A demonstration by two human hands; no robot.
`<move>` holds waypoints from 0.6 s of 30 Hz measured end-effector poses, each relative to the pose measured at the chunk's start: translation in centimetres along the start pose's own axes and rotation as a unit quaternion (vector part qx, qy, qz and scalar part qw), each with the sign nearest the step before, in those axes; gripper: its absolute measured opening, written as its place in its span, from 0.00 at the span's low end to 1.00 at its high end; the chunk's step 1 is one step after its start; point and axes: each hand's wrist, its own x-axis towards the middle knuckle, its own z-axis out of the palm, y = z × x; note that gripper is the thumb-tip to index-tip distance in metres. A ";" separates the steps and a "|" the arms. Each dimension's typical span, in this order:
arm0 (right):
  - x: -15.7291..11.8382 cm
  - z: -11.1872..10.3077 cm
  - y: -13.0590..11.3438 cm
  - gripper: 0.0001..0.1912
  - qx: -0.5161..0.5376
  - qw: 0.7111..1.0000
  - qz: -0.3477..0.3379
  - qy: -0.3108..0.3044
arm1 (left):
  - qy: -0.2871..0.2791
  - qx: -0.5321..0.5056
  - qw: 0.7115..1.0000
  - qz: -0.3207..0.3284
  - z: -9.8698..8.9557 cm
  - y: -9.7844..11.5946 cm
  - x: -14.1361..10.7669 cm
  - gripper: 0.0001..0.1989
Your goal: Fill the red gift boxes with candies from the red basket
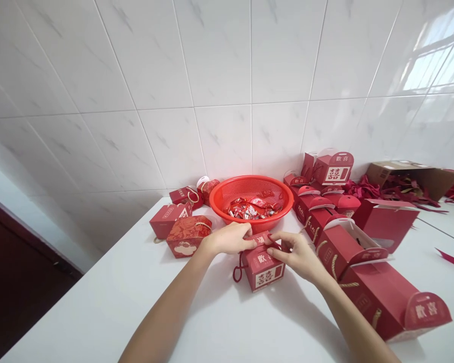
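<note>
A small red candy box (pixel 265 264) with white lettering stands upright on the white table, in front of the basket. My left hand (pixel 230 238) has its fingers closed on the box's top flap from the left. From the right, the thumb and fingers of my right hand (pixel 297 254) pinch at the same top edge. A dark red cord (pixel 239 271) loops out on the box's left side, and some of it shows near my right fingertips. Wrapped candies (pixel 251 207) lie in a red plastic basket (pixel 216 201) just behind the box.
Several red boxes (pixel 164 219) and a patterned box (pixel 189 237) stand at left. Many more boxes (pixel 389 297), some open, line the right side. Behind them, a cardboard box (pixel 435 182) holds red ribbons (pixel 404 187). A tiled wall (pixel 223 141) borders the table's back.
</note>
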 end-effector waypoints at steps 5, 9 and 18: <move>0.2 0.1 0.4 0.08 -0.021 1.000 -0.006 -0.005 | -0.087 -0.123 0.989 0.007 -0.4 -0.3 0.1 0.17; 0.2 -0.1 0.4 0.09 -0.026 1.000 -0.007 -0.015 | -0.115 -0.170 0.978 0.028 -0.6 -0.8 0.2 0.27; 0.1 0.2 0.3 0.09 -0.051 0.998 -0.024 -0.019 | -0.037 -0.218 0.974 0.052 -3.0 -1.5 -2.2 0.29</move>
